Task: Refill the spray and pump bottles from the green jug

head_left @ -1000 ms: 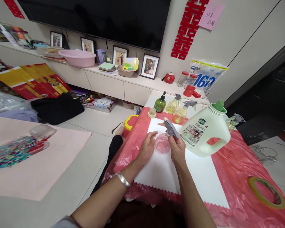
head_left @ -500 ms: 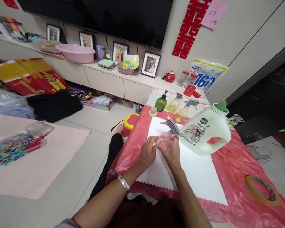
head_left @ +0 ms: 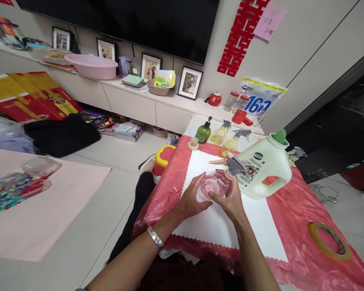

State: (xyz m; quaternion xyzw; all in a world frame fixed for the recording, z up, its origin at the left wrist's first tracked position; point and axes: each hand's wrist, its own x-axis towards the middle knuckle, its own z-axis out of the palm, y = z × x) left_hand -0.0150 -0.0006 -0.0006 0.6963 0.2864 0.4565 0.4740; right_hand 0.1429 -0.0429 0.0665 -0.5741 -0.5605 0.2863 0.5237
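Observation:
A clear pink spray bottle (head_left: 221,181) with a grey and peach trigger head is tilted over the white scalloped sheet (head_left: 209,226), its base turned partly toward me and its head leaning right. My right hand (head_left: 233,203) grips the bottle's right side below the neck, thumb across the body. On the other side, my left hand (head_left: 191,202) curves round the base, its fingers against the bottle. The pale green jug (head_left: 274,165) with a green spout stands open just right of the trigger head. A translucent cap (head_left: 193,143) sits at the table's far left corner.
Red plastic film (head_left: 300,242) covers the table. A green pump bottle (head_left: 204,132) and yellowish spray bottles (head_left: 220,134) stand at the back. A tape roll (head_left: 329,241) lies at right. Left of the table are a yellow-red stool (head_left: 162,161) and a pink sheet (head_left: 63,210) with colourful small pieces.
The spray bottle has tipped further to the right, bringing its base more into view. Both hands have shifted round it, and my left fingers are more spread.

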